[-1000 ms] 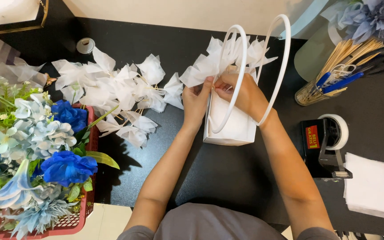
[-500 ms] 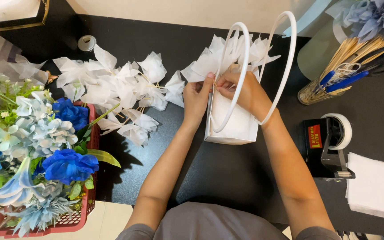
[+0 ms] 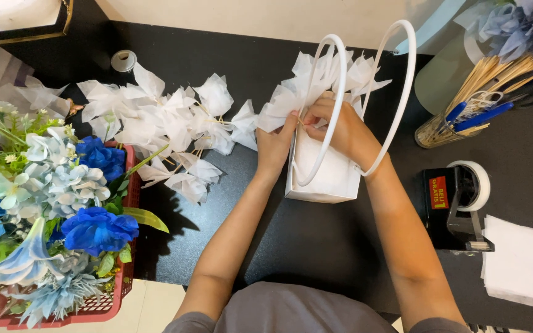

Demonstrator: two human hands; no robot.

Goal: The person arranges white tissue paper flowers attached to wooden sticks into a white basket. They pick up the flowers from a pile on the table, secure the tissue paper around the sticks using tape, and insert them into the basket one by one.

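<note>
Two bare arms reach forward over a black desk (image 3: pixel 316 246), and we look straight down on them. Largest in view, at far left, a red basket (image 3: pixel 103 305) brims with blue and white artificial flowers (image 3: pixel 97 228). Behind it a loose heap of white tissue tufts on thin sticks (image 3: pixel 168 123) lies spread across the desk.

At the centre stands the thing in hand: a small white bag (image 3: pixel 325 176) with two tall white hoop handles (image 3: pixel 396 92), upright on the desk, its mouth stuffed with more white tissue tufts (image 3: pixel 340 71).

Our left hand (image 3: pixel 276 145) presses against the bag's left side, wrist straight, forearm angled in from lower left; its thumb and fingertips are pressed together, pinching a tuft at the rim. Our right hand (image 3: pixel 340 126) sits between the two hoops over the bag's mouth, wrist bent, fingers curled down onto a stick or tuft; we cannot tell exactly which.

We judge the work goes best with the bag braced still, sticks pushed straight down and tissue fluffed outward, not crushed.

At right stand a black tape dispenser (image 3: pixel 454 206), a stack of white squares (image 3: pixel 519 262), and a cup of sticks and scissors (image 3: pixel 473 108).
</note>
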